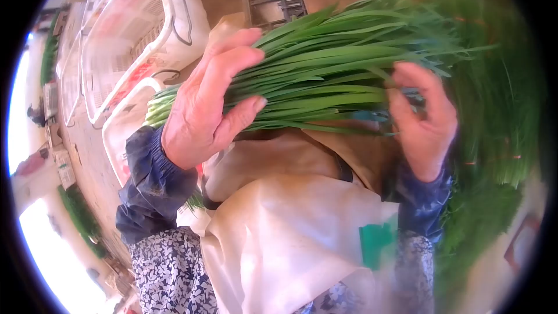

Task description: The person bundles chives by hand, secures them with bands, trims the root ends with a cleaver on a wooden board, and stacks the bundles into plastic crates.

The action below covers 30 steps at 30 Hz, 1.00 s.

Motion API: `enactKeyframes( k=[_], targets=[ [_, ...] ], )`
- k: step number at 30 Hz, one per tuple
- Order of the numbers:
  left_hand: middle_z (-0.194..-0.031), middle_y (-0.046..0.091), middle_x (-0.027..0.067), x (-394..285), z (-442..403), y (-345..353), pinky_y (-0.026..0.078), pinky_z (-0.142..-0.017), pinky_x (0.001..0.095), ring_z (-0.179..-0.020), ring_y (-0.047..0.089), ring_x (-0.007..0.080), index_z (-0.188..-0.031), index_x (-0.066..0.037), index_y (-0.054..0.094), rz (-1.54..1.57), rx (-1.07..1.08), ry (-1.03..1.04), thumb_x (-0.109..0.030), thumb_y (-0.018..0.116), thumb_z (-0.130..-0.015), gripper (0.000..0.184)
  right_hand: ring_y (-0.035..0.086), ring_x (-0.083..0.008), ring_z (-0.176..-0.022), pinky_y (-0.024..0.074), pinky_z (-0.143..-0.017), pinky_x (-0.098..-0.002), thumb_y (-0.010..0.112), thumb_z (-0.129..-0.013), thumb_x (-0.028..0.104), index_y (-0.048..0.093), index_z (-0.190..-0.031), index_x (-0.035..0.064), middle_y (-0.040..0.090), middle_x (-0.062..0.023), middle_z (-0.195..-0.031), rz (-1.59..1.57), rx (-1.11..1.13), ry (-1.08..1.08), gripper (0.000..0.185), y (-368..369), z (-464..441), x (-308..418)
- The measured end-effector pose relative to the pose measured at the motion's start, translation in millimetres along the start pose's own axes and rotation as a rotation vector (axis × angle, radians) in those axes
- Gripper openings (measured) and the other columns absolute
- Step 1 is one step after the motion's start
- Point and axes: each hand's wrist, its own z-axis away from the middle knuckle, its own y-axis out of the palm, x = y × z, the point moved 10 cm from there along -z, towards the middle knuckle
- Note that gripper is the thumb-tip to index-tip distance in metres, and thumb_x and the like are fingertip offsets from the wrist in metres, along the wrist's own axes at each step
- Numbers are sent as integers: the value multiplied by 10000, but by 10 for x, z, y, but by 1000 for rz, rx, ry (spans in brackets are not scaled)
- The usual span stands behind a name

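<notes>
Green leaves [325, 61], white basket [195, 20], brown floor [93, 163]

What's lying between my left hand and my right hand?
The head view shows a bunch of green leaves spanning from your left hand to your right hand.

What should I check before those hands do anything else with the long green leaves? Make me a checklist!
1. Left hand on the bunch of leaves: ok, it lies across it.
2. Left hand's grip is firm: cannot tell.
3. Right hand at the leaves: ok, though whether it pinches one, cannot tell.
4. Pale stem ends together: ok, bunched beside the left hand.
5. Leaf tips neat: not ok, they fan out.
</notes>
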Motion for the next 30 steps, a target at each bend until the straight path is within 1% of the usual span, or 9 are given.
enactKeyframes(
  k=[2,6,9,11,15,16,17,20,30],
  targets=[
    [-1325,533,232,-59,6,-67,475,-961,420,-1143,566,403,-1074,4,578,-20,-85,53,12,709,-788,315,642,-183,-835,502,-802,-284,674,-799,-81,650,-1037,7,668,-93,-906,2,-3,41,255,-35,-8,28],
    [-1289,548,212,-115,-28,36,485,-894,422,-1057,574,387,-899,-10,619,-81,-27,88,40,703,-760,169,645,-181,-835,504,-790,-282,686,-812,-61,640,-1047,9,669,-94,-906,1,73,9,249,10,-22,77],
    [-1289,550,211,-136,-42,56,483,-895,424,-1064,571,385,-910,-10,618,-118,-23,127,32,710,-752,188,652,-178,-847,509,-791,-288,694,-827,-42,629,-1032,8,675,-98,-917,-165,46,202,221,62,1,-12],
    [-1313,546,225,-157,-39,47,494,-904,412,-1088,588,387,-903,-4,613,-139,-9,135,36,717,-754,185,656,-198,-862,512,-804,-298,714,-820,-15,620,-1022,11,674,-100,-940,-41,138,11,224,175,-41,137],
    [-1329,548,236,-167,-39,69,507,-911,411,-1116,602,394,-892,0,615,-162,5,160,34,731,-740,195,625,-317,-872,508,-784,-385,740,-754,13,623,-1024,27,653,-129,-954,135,155,-103,294,336,-90,199],
    [-1329,548,236,-170,-48,72,507,-911,411,-1116,602,394,-892,0,615,-158,6,163,34,731,-740,195,651,-234,-920,486,-828,-303,742,-782,6,638,-1060,42,667,-101,-990,168,191,-96,299,382,-71,194],
    [-1322,552,235,-178,-56,79,503,-919,416,-1125,597,396,-894,0,616,-161,11,171,32,733,-730,204,651,-234,-920,486,-828,-303,742,-782,6,638,-1060,42,667,-101,-990,171,190,-93,299,386,-83,222],
    [-1309,560,231,-186,-61,79,493,-934,426,-1139,588,400,-889,0,616,-167,24,180,24,742,-708,221,618,-312,-845,483,-766,-359,745,-741,-14,640,-1025,47,648,-114,-936,138,260,-219,310,561,-118,465],
    [-1301,567,214,-174,-25,78,485,-934,445,-1142,582,399,-858,-12,597,-181,-2,197,-28,781,-660,270,602,-333,-842,479,-729,-401,713,-689,-77,646,-929,20,621,-127,-930,158,317,-450,267,765,-121,731]
  ],
)
